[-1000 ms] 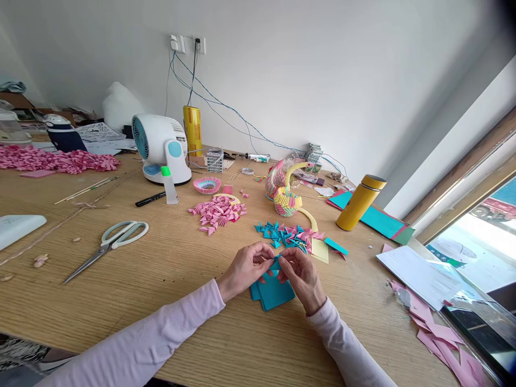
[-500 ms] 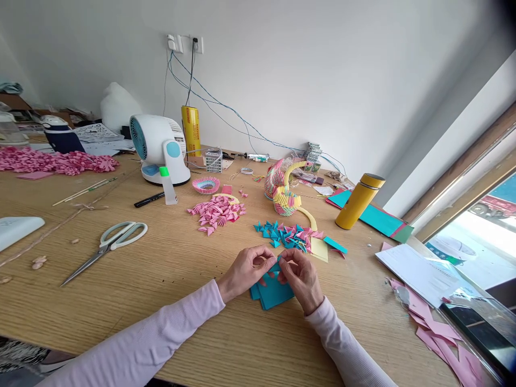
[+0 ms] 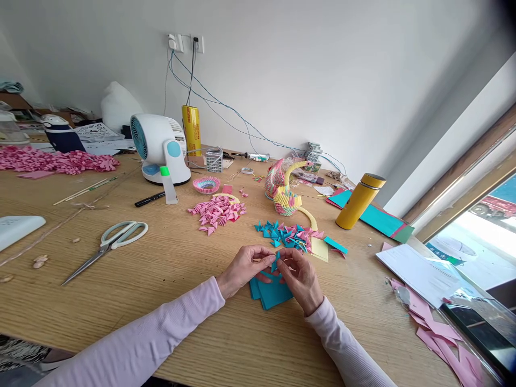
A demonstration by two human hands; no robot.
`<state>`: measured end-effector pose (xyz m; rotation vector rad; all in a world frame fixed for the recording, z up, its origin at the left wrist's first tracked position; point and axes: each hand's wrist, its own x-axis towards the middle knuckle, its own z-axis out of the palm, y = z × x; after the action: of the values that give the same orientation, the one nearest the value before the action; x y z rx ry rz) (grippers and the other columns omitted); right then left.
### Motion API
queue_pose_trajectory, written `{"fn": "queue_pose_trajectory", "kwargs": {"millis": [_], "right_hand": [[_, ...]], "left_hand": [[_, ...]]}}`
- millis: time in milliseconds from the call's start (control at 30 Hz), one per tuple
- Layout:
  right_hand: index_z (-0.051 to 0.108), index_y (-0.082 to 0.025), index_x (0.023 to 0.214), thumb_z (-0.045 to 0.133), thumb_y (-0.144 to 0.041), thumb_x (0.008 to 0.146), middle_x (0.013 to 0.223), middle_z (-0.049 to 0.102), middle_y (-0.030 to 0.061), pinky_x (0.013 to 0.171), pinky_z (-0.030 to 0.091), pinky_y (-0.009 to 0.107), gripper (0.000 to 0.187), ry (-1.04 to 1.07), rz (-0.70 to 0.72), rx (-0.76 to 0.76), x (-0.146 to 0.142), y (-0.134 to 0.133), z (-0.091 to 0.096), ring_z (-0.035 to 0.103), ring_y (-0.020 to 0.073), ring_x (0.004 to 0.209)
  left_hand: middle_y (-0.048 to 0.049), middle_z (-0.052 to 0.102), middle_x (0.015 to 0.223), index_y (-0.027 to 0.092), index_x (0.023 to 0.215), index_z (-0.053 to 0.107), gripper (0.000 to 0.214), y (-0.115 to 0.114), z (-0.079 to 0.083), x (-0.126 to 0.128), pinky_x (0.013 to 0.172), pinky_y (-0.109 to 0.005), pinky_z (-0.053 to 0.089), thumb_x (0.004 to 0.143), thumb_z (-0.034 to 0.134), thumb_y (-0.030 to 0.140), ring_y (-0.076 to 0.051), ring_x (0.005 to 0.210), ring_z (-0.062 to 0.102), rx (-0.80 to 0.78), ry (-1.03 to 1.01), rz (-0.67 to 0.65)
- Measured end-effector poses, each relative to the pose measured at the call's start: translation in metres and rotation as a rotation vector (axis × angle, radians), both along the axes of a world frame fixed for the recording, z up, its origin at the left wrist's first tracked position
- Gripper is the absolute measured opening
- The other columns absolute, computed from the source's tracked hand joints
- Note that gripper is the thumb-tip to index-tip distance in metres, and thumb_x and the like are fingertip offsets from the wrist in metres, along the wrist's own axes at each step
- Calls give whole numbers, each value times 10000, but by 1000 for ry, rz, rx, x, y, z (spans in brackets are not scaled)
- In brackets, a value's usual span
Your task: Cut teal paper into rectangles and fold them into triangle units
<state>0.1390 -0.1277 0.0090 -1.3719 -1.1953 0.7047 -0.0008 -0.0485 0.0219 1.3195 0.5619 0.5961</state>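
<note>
Between my fingertips is a small folded piece of blue paper (image 3: 276,262), partly covered by them. My left hand (image 3: 249,269) pinches it from the left and my right hand (image 3: 300,277) from the right. Beneath both hands lies a stack of blue paper sheets (image 3: 274,294), its upper part hidden. Just beyond my fingers is a pile of folded blue and pink paper triangles (image 3: 284,234). A pale yellow paper (image 3: 320,249) and a blue paper strip (image 3: 335,245) lie beside that pile.
Scissors (image 3: 105,250) lie open at the left. Folded pink pieces (image 3: 216,212), a glue bottle (image 3: 169,186) and a fan (image 3: 159,148) stand further back. A paper-piece model (image 3: 285,201) and a yellow flask (image 3: 360,202) are behind the pile. Pink scraps (image 3: 435,328) lie at right.
The blue paper between my fingers has turned and now looks narrower and more upright. Both hands have stayed in nearly the same place.
</note>
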Motion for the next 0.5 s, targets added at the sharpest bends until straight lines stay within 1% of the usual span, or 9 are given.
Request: {"fn": "queue_pose_trajectory", "kwargs": {"millis": [67, 133, 267, 367, 500], "right_hand": [[590, -171, 960, 594, -390, 810, 809, 617, 53, 448, 521, 233, 265, -52, -3, 9, -1, 0, 0, 664, 185, 667], [610, -169, 988, 590, -352, 811, 825, 622, 68, 431, 508, 223, 255, -147, -23, 32, -1, -1, 1, 652, 185, 684], [644, -174, 1010, 570, -250, 804, 868, 616, 89, 401, 471, 208, 231, -326, -56, 122, -3, 0, 1, 614, 172, 679], [656, -166, 1018, 550, -227, 804, 895, 606, 104, 411, 486, 222, 247, -356, -62, 156, -4, 0, -1, 612, 180, 696], [651, -163, 1076, 524, -238, 824, 929, 608, 112, 419, 511, 242, 292, -345, -56, 141, -4, 0, -4, 630, 189, 708]], "left_hand": [[-56, 671, 860, 117, 902, 657, 372, 0, 0, 0, 582, -284, 582, 702, 730, 423, -191, 736, 674, -7, -3, 7], [-48, 666, 852, 122, 892, 658, 367, 0, 0, 0, 582, -287, 582, 699, 731, 425, -181, 726, 665, -5, -8, 13], [-44, 651, 851, 121, 887, 649, 366, 0, -3, 1, 579, -282, 584, 692, 739, 417, -173, 741, 652, 3, -21, 7], [-50, 640, 879, 119, 912, 646, 375, 0, -5, 2, 592, -283, 586, 703, 730, 419, -177, 774, 645, 14, -34, -2], [-60, 637, 902, 113, 945, 636, 408, 0, -6, 3, 587, -284, 582, 713, 713, 440, -179, 768, 648, 24, -26, 7]]}}
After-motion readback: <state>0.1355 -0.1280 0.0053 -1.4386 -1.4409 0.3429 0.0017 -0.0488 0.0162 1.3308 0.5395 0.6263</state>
